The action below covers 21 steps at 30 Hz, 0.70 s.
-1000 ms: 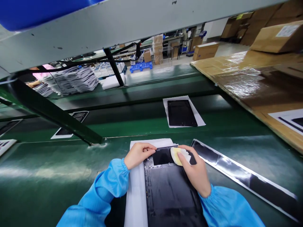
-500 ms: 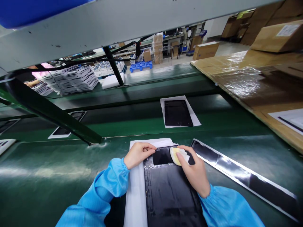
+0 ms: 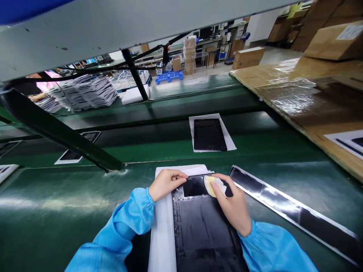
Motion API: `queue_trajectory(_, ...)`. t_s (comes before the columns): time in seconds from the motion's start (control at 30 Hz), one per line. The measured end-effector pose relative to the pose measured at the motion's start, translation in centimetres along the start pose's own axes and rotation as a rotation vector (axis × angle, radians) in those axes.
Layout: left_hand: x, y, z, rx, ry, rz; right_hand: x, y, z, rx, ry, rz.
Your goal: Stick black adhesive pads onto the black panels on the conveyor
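Note:
A flat black device panel, like an opened tablet with circuitry along its upper left, lies before me on white sheets. Near its top is a glossy black rectangular film with a pale outline. My left hand has thumb and forefinger pinched at the film's upper left corner; whatever lies between the fingertips is too small to see. In my right hand is a folded pale yellow and white wiping pad, resting on the panel's upper right. The fingers partly cover the pad.
A long strip of black pieces on shiny backing lies at the right. Beyond, another black panel rests on white paper on the green conveyor. A green slanted post stands left. Cardboard covers the far right; a grey beam crosses overhead.
The panel on the far conveyor and those at the left have shifted slightly left. The view has tilted a little. Both hands and the pad look almost unmoved.

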<state>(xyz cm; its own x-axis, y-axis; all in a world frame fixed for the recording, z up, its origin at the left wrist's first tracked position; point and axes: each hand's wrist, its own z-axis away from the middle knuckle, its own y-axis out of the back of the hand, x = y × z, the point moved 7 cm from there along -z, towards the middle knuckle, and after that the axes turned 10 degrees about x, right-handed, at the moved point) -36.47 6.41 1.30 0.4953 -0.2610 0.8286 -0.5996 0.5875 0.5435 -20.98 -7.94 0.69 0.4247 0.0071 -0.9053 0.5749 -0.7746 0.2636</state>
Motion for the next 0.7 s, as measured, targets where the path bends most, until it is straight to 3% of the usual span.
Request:
queue_trajectory(0.27,-0.04,0.02,0.08,0.006,-0.004,-0.023,-0.07,-0.13,-0.01,-0.015,0.002,0.019)
queue_trajectory(0.7,0.35,0.05,0.47,0.083,-0.144,-0.136,0.14,-0.10,0.01,-0.023,0.020,0.054)
